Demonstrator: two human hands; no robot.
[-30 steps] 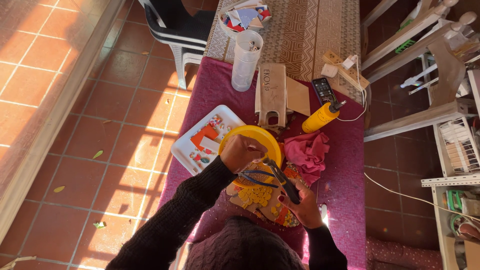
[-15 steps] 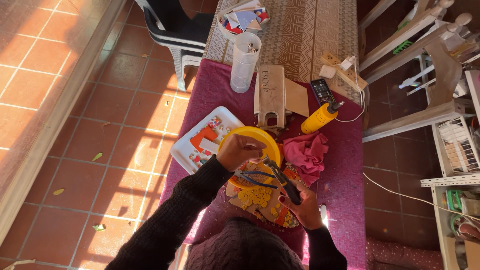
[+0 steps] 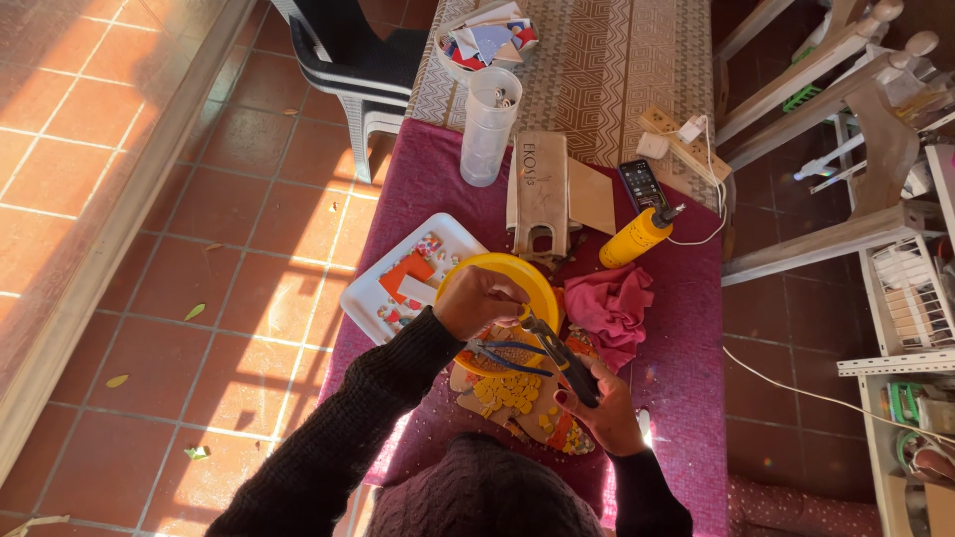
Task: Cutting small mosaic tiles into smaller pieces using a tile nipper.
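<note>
My left hand is closed over the rim of a yellow bowl, its fingers pinching something small that I cannot make out. My right hand grips the dark handles of a pair of nippers, whose jaws point up toward my left fingers. Under both hands lies a flat board covered with yellow, orange and red mosaic pieces. Dark sleeves cover both arms.
A white tray of coloured tile bits sits left of the bowl, a pink cloth to its right. Behind stand a yellow bottle, a phone, a wooden holder, a clear cup, a power strip. A plastic chair stands beyond the purple-covered table.
</note>
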